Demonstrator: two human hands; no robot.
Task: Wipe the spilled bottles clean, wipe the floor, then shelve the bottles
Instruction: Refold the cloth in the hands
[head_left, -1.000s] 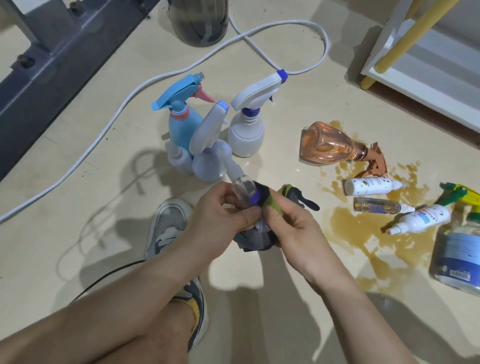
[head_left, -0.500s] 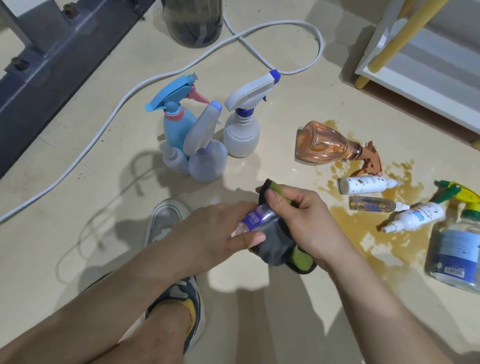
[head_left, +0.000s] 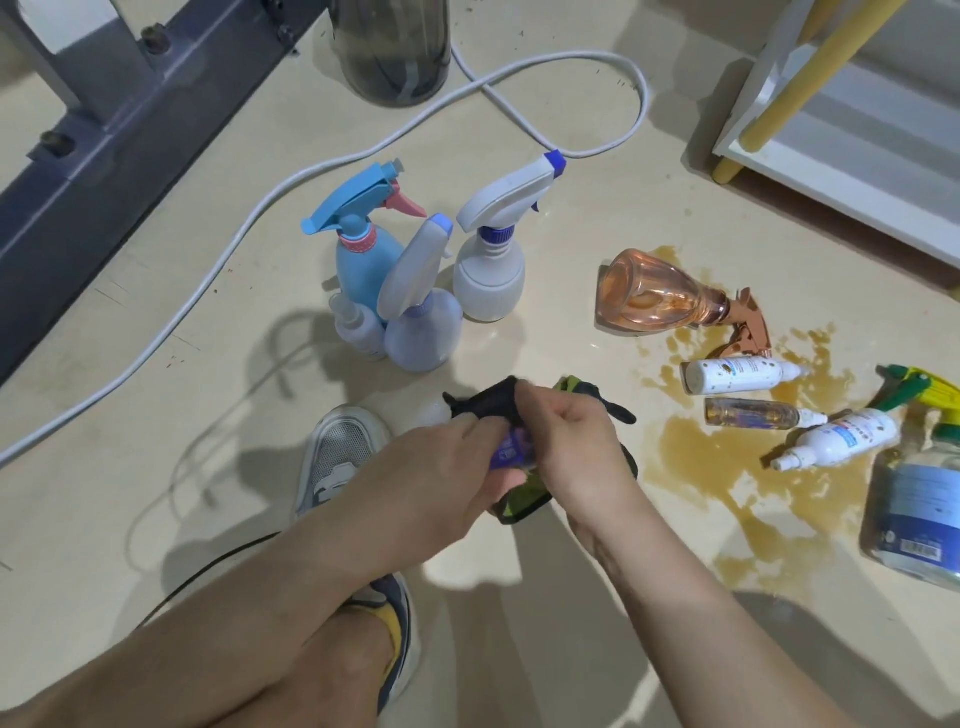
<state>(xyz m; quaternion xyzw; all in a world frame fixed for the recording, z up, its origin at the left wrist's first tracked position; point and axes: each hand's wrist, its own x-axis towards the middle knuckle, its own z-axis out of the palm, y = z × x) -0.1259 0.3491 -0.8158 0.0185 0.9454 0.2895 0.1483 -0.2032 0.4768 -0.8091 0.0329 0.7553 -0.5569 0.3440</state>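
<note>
A person is wiping a small clear bottle (head_left: 511, 449) with a purple label, holding it just left of the brown spill (head_left: 696, 457) on the glossy cream floor (head_left: 156, 415). The left hand (head_left: 441, 467) is gripping the bottle's body. The right hand (head_left: 576, 441) is clamping a dark cloth (head_left: 485, 402) with green edging round its upper end, and the two hands are working pressed together over the bottle. Lifting the bottle off the floor is probably letting the soft cloth reach all round the slick plastic.

Further left of the spill, four bottles are standing upright in a tight cluster on dry floor: a sky-blue trigger sprayer (head_left: 363, 265), a white ribbed sprayer (head_left: 491, 280), a frosted lavender sprayer (head_left: 423, 332) and a small translucent bottle (head_left: 356, 327). They seem to be parked clear of the liquid so that they are staying clean.

At the spill's far edge, a see-through amber sprayer (head_left: 649, 296) is lying on its side. Within the spill, three slim bottles are lying flat: a speckled white bottle (head_left: 732, 375), a clear gold-tinted bottle (head_left: 753, 413) and a blue-labelled white bottle (head_left: 841, 439). A large clear sprayer (head_left: 919, 514) with a green-and-yellow trigger is sitting at the spill's right edge.

Beyond the spill, the white shelf (head_left: 831, 156) with yellow legs is waiting. Several bottles, the floor and the shelving are apparently not yet dealt with.
</note>
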